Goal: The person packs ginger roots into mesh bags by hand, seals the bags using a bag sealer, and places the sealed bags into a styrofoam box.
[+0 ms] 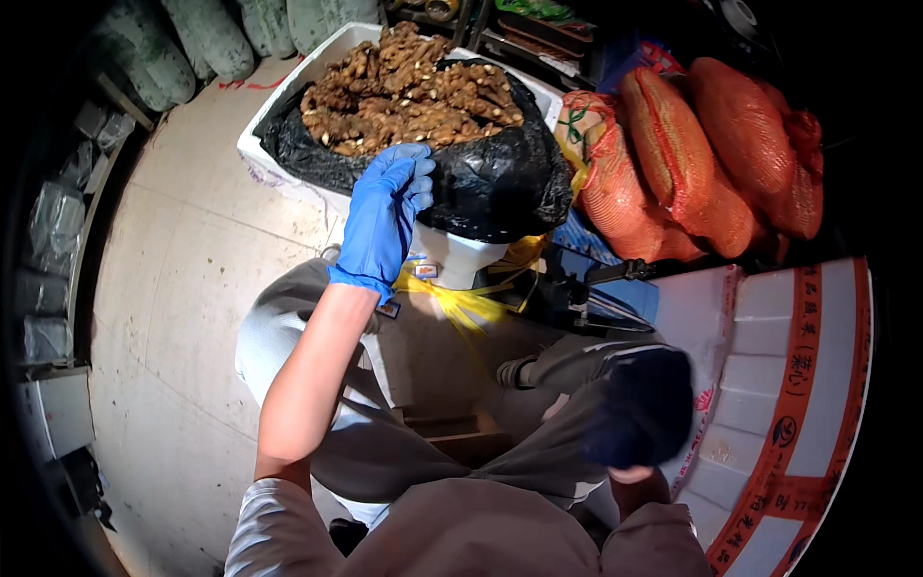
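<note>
My left hand [396, 195], in a blue disposable glove, is raised over the near edge of a black plastic bag [497, 187]. Its fingers are curled; whether they touch or pinch the plastic cannot be made out. The bag lines a white foam box [254, 148] heaped with knobbly brown ginger roots [404, 101], some with pale broken ends. Low at the right, my right hand [638, 407] is over my right thigh beside a taped foam box. It looks dark blue and blurred in shadow, so its fingers and any content are hidden.
Yellow plastic straps [469, 306] trail on the floor below the ginger box. Red mesh sacks [670, 159] are piled at the right, above a white foam box [764, 404] with printed red tape. Winter melons [209, 43] stand at the upper left. Packaged goods [54, 223] line the left edge.
</note>
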`<state>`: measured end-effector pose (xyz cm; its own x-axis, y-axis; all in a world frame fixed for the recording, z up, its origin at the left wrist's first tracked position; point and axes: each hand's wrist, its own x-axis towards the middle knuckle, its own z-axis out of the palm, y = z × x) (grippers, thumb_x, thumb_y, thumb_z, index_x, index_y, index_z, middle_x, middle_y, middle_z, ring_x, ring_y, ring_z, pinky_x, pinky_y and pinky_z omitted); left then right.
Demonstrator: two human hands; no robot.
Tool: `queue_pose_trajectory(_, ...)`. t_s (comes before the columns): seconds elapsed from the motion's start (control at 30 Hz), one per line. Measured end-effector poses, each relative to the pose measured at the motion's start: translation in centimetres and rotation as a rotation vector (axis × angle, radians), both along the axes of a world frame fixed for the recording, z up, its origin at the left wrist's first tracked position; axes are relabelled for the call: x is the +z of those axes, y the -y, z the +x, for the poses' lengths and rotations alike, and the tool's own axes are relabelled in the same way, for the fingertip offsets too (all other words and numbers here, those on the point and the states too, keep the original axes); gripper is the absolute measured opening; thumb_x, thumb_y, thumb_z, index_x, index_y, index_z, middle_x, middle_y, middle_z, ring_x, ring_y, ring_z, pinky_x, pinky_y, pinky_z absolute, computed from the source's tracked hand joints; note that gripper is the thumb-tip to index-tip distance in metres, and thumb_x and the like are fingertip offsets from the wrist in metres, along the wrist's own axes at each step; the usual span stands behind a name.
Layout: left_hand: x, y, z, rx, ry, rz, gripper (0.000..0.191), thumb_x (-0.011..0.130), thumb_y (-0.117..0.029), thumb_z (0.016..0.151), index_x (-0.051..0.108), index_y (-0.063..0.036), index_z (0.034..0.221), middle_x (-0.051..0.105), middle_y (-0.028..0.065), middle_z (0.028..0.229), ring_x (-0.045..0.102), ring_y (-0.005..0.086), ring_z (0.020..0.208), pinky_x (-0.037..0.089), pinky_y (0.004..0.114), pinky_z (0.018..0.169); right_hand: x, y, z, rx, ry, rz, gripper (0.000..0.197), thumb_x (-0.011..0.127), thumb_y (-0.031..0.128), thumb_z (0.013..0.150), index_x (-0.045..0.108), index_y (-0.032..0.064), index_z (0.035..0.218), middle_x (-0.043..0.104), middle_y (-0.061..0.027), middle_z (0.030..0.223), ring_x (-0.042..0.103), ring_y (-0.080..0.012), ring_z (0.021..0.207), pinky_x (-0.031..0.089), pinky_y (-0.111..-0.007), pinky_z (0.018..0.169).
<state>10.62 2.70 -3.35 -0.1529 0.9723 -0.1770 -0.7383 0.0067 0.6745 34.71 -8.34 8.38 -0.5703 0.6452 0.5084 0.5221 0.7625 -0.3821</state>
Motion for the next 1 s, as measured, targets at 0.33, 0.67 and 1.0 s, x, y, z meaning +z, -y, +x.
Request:
queue_pose_trajectory(0.33,-5.6,3.1,-5.1,0.194,0.079,-0.281,0.016,0.043,-0.003,0.081,0.051,-0.0031,0.094,0.055,0.0039,0.076,0.053,0.0104,0.064,0.041,0.018,0.057,-45.6,-8.4,-8.2,-0.586,0.232,-0.774,0.029,0.059,0.035,0.07,0.059,0.0066,0.078,0.058,-0.0151,0.073,0.056,-0.0315,0.07,0.044,-0.038,0.064)
queue_pose_trajectory(0.67,-3.4,2.1,-2.8,0.19,0.156,-0.47,0.015,0.043,-0.008,0.084,0.052,-0.0003,0.093,0.053,0.0064,0.068,0.048,0.0138,0.052,0.04,0.025,0.048,-57.3,-11.4,-9.0,-0.893,0.017,-0.966,0.034,0.066,0.033,0.063,0.06,0.0048,0.08,0.055,-0.0155,0.075,0.052,-0.0304,0.073,0.042,-0.038,0.066)
queue_pose_trajectory(1.0,-1.2,1.7,-0.4,0.025,0.074,-0.298,0.013,0.045,-0.005,0.083,0.052,-0.0019,0.093,0.055,0.0045,0.076,0.049,0.0114,0.06,0.043,0.02,0.056,-34.7,-6.7,-6.5,-0.494,-0.352,-0.526,0.012,0.055,0.012,0.078,0.051,0.0015,0.081,0.054,-0.0111,0.083,0.051,-0.0249,0.078,0.04,-0.033,0.068)
